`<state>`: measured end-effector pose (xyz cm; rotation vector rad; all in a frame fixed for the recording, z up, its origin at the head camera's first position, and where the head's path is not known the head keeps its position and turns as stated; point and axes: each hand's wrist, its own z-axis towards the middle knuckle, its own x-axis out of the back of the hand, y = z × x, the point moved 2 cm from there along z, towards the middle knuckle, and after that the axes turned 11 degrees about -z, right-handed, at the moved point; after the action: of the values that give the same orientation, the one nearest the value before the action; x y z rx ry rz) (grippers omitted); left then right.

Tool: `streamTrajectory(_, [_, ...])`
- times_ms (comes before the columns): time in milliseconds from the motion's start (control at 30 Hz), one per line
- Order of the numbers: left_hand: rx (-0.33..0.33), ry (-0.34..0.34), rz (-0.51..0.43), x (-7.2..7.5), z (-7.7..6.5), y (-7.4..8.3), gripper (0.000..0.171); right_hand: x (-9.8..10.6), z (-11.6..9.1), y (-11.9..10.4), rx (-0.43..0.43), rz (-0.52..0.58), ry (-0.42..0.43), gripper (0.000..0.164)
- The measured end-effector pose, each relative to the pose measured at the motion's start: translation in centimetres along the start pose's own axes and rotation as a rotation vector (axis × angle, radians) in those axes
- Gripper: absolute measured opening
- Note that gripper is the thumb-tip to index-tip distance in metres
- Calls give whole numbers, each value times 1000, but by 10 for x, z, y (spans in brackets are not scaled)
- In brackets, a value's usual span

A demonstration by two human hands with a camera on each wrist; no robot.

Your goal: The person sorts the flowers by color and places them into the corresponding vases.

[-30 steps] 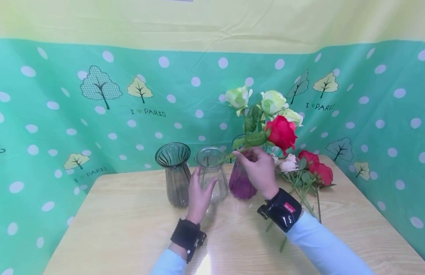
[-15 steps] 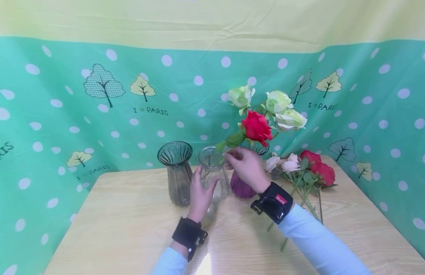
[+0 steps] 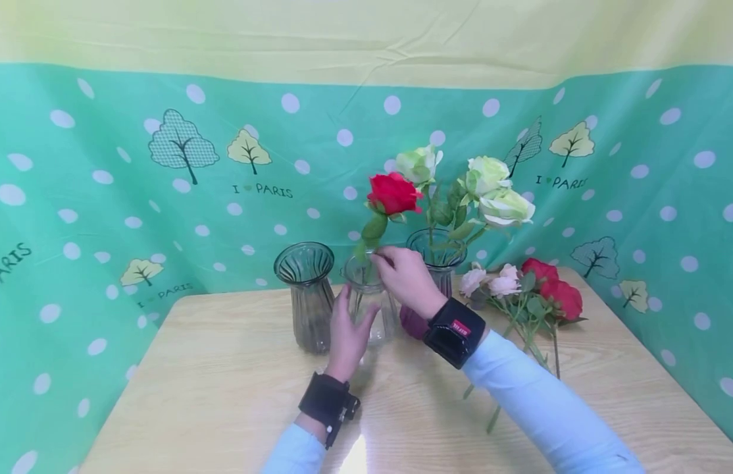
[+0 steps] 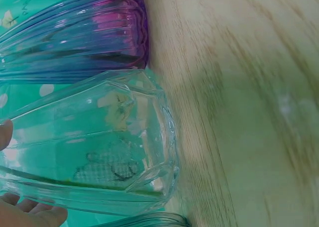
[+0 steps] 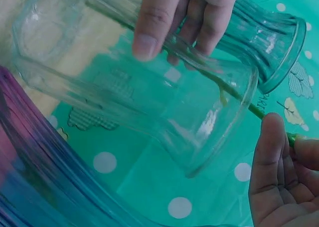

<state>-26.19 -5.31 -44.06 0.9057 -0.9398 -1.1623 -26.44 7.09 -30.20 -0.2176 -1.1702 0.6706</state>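
In the head view a red rose [image 3: 393, 194] stands above the clear glass vase [image 3: 384, 316], its green stem [image 5: 212, 76] running down inside the glass. The left wrist view shows that stem's lower end by the vase's base. My right hand [image 3: 406, 278] pinches the upper stem between thumb and fingers, just outside the rim. Lower down, my left hand [image 3: 350, 334] holds the vase's side, with thumb and fingers on the glass in the right wrist view. The vase is upright on the table.
A grey ribbed vase [image 3: 310, 309] stands left of the clear one. To the right, a purple-blue vase [image 3: 440, 253] carries several white-green roses [image 3: 486, 176]. Red roses [image 3: 562, 297] and pale pink flowers [image 3: 505, 283] lie on the wooden table [image 3: 224, 382] at the right. A polka-dot curtain hangs behind.
My right hand has moved left with the red rose, whose head swung from leaning right to nearly upright over the clear vase. The left hand has stayed at the vase.
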Motion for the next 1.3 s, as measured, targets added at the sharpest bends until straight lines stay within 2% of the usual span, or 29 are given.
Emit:
streamTrajectory(167, [-32,-8,0,-2,2,0,76,4,11,-6,10,-67,-4,25])
streamTrajectory(333, [-9,0,-7,-1,4,-1,76,-2,21,-8,12,-114,-56,25])
streamTrajectory(433, [7,-4,2,-2,3,-1,75,-7,26,-6,-14,-113,-84,27])
streamTrajectory(600, [36,-11,4,-2,2,-1,76,-16,30,-1,-57,-104,-82,27])
streamTrajectory(733, [49,-11,-2,-2,1,-1,76,-23,25,4,-82,-117,-85,24])
streamTrajectory(867, [42,-14,-8,-1,2,-1,75,-25,16,5,-87,-74,-44,23])
streamTrajectory(1000, [31,-7,-10,0,3,-1,76,-19,10,4,-65,-9,22,22])
streamTrajectory(1133, [36,-4,-7,-1,3,0,77,-11,5,6,-62,40,38,21])
streamTrajectory(1300, [44,-4,3,-1,4,-1,78,-2,-4,10,-54,52,61,21])
